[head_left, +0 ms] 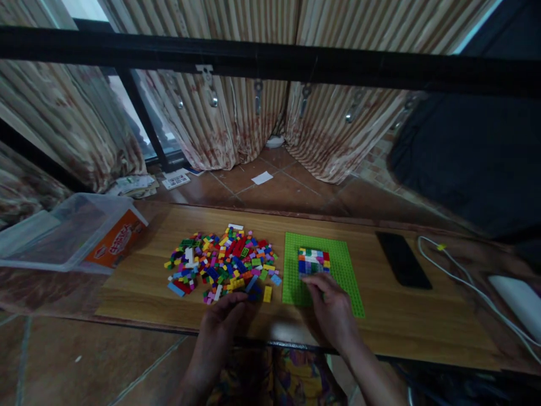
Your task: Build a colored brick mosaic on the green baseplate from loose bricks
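My right hand (332, 307) is over the green studded baseplate (345, 282), thumb and forefinger pinched at the near left edge of a small block of toy bricks (313, 256). That block has rows of red, white, blue, yellow and green. Whatever the right fingertips grip is too small to make out. My left hand (220, 324) hovers by the near edge of a loose pile of coloured toy bricks (228, 259), its fingers curled and tips pressed together. Anything between them is hidden. Close to its fingertips lie dark blue bricks (255, 291) and a yellow brick (267, 294).
On the wooden table (160, 299), a black phone (403, 260) lies right of the baseplate. A clear plastic bin (76, 225) with an orange label stands at the left. A white cable (460, 276) and white device (515, 301) are far right. A dark rail (253, 59) crosses beyond.
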A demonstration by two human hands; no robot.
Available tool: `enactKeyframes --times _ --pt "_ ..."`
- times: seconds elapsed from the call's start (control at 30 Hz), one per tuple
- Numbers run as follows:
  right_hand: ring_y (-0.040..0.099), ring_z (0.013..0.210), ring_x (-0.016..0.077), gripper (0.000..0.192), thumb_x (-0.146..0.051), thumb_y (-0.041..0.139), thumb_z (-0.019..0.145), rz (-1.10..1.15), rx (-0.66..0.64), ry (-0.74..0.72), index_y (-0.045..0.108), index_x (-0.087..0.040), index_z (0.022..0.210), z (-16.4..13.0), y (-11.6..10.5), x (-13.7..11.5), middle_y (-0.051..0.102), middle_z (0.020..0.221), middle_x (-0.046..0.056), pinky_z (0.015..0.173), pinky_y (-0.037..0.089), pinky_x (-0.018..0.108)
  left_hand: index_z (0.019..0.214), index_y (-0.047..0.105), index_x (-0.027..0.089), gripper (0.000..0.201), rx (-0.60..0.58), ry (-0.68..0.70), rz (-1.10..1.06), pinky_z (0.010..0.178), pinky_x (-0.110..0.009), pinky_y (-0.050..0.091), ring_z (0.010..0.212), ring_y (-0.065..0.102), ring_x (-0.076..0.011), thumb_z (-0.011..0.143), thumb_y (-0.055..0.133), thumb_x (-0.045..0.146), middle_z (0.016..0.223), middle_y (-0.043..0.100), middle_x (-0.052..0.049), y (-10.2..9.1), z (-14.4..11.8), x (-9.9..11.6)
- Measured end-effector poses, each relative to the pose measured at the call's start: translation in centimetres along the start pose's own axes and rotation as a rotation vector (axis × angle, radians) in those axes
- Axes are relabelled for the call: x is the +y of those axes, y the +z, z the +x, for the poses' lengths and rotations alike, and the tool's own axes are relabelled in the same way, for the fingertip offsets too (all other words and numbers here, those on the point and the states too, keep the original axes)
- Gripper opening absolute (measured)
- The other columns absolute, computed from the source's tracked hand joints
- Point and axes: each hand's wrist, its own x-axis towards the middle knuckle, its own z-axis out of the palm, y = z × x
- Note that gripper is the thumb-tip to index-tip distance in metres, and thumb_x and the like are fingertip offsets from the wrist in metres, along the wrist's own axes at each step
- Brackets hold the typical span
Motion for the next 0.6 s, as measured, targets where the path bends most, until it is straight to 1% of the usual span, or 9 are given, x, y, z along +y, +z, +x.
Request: enactKeyframes --times 0.1,0.17,0.23,0.27,0.33,0.37,0.4,0.5,0.6 --pt "0.066 0.089 0.0213 0.022 -0.030 0.050 0.092 -0.005 0.071 0.068 0.070 -0.024 0.092 0.3 -1.5 1.5 0.069 0.096 0.006 0.079 0.052 0.035 0.087 0.071 0.016 0.035 -0.054 0.034 0.044 0.065 -0.027 0.046 0.071 0.061 -0.0183 0.063 0.078 0.041 0.076 0.069 -0.004 1.1 -0.2 0.0" --pt "0.066 0.089 0.0215 0.021 -0.031 0.051 0.091 0.004 0.091 0.089 0.070 -0.023 0.093 0.6 -2.1 2.1 0.069 0.096 0.007 0.079 0.052 0.036 0.089 0.071 0.017 0.032 -0.130 0.075 0.078 0.066 -0.026 0.045 0.072 0.060 -0.0175 0.067 0.075 0.039 0.077 0.068 -0.004 2.8 -0.2 -0.3" --pt "0.065 0.088 0.0212 0.020 -0.032 0.052 0.090 0.009 0.110 0.082 0.070 -0.022 0.093 1.0 -2.3 2.5 0.068 0.095 0.007 0.079 0.052 0.036 0.094 0.071 0.016 0.030 -0.230 0.107 0.122 0.066 -0.026 0.044 0.072 0.059 -0.0168 0.072 0.071 0.036 0.076 0.067 -0.003 5.2 0.2 -0.7" --pt "0.065 0.088 0.0209 0.019 -0.031 0.053 0.090 0.007 0.120 0.072 0.070 -0.022 0.092 1.2 -2.4 2.5 0.068 0.094 0.007 0.079 0.051 0.035 0.100 0.070 0.016 0.032 -0.278 0.106 0.147 0.065 -0.026 0.043 0.070 0.058 -0.0161 0.074 0.067 0.034 0.073 0.066 -0.003 6.5 0.5 -0.9" --pt "0.065 0.086 0.0201 0.018 -0.029 0.054 0.089 -0.001 0.140 0.049 0.069 -0.022 0.090 1.6 -2.5 2.7 0.068 0.092 0.006 0.078 0.051 0.034 0.112 0.066 0.014 0.043 -0.349 0.097 0.176 0.057 -0.025 0.040 0.059 0.053 -0.0138 0.074 0.065 0.031 0.066 0.063 0.000 8.9 1.5 -1.2" --pt "0.065 0.085 0.0197 0.017 -0.028 0.054 0.089 -0.007 0.149 0.037 0.069 -0.022 0.089 1.9 -2.6 2.7 0.068 0.092 0.006 0.078 0.051 0.033 0.120 0.062 0.013 0.049 -0.396 0.070 0.193 0.055 -0.025 0.038 0.055 0.051 -0.0132 0.074 0.064 0.030 0.065 0.062 0.000 9.9 2.0 -1.3" --pt "0.065 0.085 0.0195 0.017 -0.027 0.054 0.089 -0.015 0.158 0.025 0.070 -0.022 0.088 2.2 -2.6 2.8 0.068 0.091 0.006 0.077 0.051 0.033 0.124 0.059 0.013 0.052 -0.411 0.065 0.204 0.053 -0.025 0.037 0.053 0.049 -0.0128 0.075 0.062 0.029 0.064 0.061 0.001 10.8 2.6 -1.4" --pt "0.064 0.086 0.0204 0.015 -0.026 0.056 0.087 -0.051 0.190 -0.017 0.071 -0.023 0.083 3.1 -2.6 3.3 0.070 0.090 0.005 0.079 0.050 0.034 0.133 0.052 0.011 0.059 -0.473 0.095 0.253 0.053 -0.025 0.036 0.052 0.046 -0.0122 0.076 0.058 0.025 0.063 0.061 0.001 12.7 3.9 -1.4" --pt "0.062 0.089 0.0221 0.013 -0.026 0.059 0.085 -0.068 0.218 -0.053 0.072 -0.024 0.082 3.8 -2.1 3.9 0.072 0.087 0.004 0.082 0.049 0.037 0.137 0.048 0.010 0.063 -0.526 0.116 0.281 0.053 -0.025 0.035 0.051 0.042 -0.0120 0.076 0.055 0.023 0.060 0.060 0.002 13.6 4.7 -1.3"
